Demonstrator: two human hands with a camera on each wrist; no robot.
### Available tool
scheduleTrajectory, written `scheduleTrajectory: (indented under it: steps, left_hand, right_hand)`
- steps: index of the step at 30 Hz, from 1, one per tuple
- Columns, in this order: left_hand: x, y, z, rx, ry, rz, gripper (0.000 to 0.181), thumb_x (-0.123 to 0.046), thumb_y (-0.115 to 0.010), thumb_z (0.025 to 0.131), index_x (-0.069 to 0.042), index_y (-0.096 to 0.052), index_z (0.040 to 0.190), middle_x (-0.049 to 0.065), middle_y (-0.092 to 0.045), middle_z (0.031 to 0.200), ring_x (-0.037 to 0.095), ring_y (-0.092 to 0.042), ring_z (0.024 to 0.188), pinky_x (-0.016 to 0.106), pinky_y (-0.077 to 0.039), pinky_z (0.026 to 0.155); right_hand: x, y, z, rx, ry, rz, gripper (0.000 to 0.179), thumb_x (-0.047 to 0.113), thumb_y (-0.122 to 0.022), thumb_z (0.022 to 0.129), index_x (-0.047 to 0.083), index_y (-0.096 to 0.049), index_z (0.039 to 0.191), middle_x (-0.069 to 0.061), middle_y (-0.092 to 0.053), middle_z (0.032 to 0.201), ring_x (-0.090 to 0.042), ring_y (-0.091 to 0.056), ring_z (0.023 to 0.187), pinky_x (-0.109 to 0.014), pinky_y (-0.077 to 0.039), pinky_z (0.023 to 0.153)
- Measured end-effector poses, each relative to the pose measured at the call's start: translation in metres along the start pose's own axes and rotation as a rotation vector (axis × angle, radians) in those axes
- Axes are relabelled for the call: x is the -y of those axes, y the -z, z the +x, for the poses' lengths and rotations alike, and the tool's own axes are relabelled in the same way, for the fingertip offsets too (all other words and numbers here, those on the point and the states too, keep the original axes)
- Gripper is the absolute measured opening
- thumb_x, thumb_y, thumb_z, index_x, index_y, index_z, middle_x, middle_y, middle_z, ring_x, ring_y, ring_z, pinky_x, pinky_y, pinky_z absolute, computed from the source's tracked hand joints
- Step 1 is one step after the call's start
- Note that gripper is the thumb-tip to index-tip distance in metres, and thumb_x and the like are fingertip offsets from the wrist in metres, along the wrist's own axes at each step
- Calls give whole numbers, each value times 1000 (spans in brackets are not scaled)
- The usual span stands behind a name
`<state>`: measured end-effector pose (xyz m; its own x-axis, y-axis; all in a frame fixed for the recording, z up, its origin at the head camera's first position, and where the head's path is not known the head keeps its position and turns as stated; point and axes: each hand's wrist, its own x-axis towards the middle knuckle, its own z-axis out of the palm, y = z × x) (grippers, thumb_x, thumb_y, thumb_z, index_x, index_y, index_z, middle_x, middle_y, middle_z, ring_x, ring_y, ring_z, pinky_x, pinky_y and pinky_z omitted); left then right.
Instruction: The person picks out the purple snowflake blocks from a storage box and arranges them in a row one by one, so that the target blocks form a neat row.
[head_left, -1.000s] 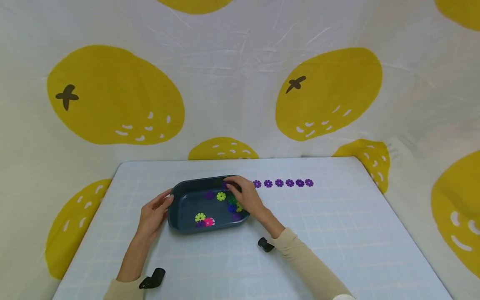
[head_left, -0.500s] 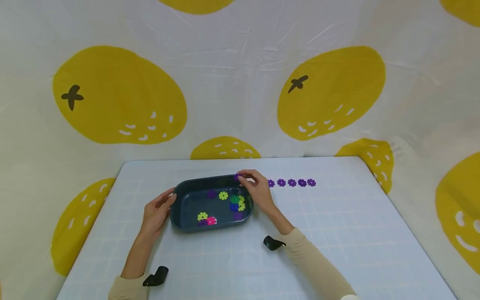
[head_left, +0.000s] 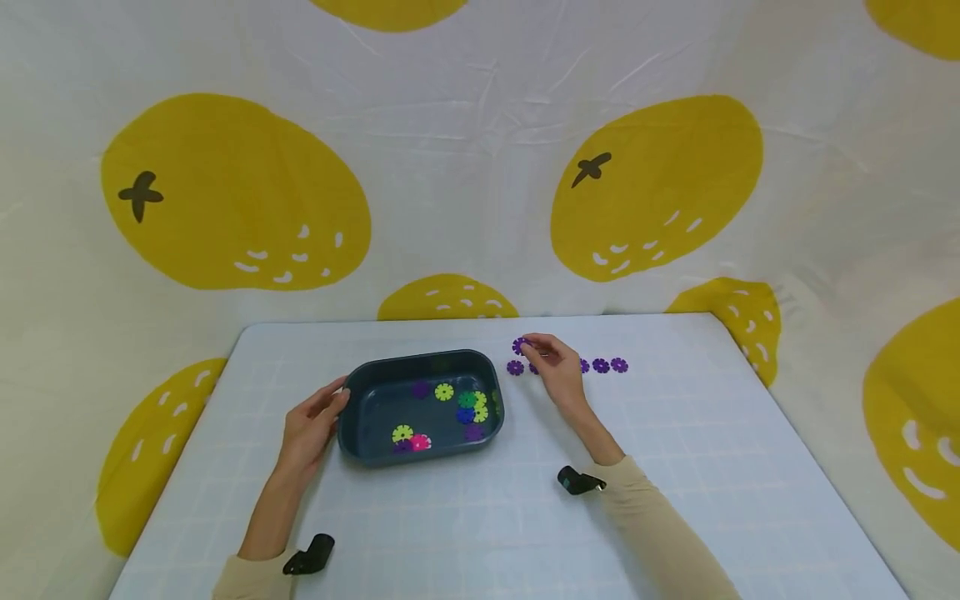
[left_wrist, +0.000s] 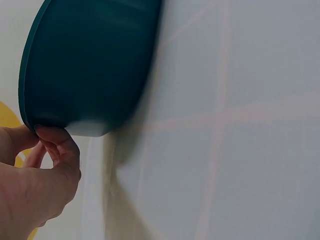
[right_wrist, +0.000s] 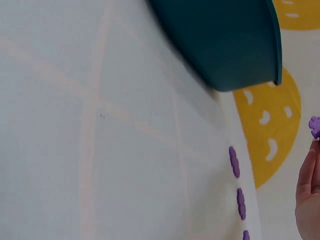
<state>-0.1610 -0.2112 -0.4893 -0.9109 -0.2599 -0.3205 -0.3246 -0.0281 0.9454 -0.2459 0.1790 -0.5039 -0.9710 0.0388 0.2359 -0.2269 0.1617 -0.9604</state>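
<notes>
The left hand [head_left: 306,429], fingers bent, pinches the left end of a dark blue-green tray [head_left: 420,458] with rounded corners. Yellow, pink, blue, green and purple pieces [head_left: 444,392] lie inside. Just past the tray's right end, a purple piece [head_left: 519,345], flat, round and notched like a flower, is pinched at the fingertips of the right hand [head_left: 557,372], which partly hides a table row of purple discs [head_left: 601,366]. Only the head view shows the tray's contents; the right wrist view shows row discs edge-on.
</notes>
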Motion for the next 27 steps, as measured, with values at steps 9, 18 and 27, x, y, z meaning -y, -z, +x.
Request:
scheduleTrajectory:
  steps: [9, 18, 27]
  left_hand:
    - [-1, -1, -2, 10, -10, 3, 59, -38, -74, 97, -14, -57, 148, -16, -65, 104, 3, -57, 95, 16, -49, 75]
    - [0, 0, -1, 6, 0, -9, 60, -37, -73, 97, -13, -56, 149, -17, -65, 101, 2, -57, 94, 16, -48, 74]
    - [0, 0, 0, 14, 4, -14, 60, -37, -72, 98, -14, -55, 150, -18, -65, 101, 2, -56, 96, 16, -48, 76]
  right_hand:
    - [-9, 34, 4, -46, -18, -7, 29, 24, -75, 97, 6, -73, 120, -9, -71, 112, -16, -65, 98, -21, -55, 83]
    - [-19, 66, 5, -120, -86, -49, 31, 23, -75, 97, 3, -73, 121, -7, -71, 111, -11, -65, 96, -17, -53, 82]
    - [-24, 93, 3, -197, -138, -90, 33, 24, -73, 99, 2, -71, 123, -6, -68, 109, -11, -63, 93, -21, -55, 83]
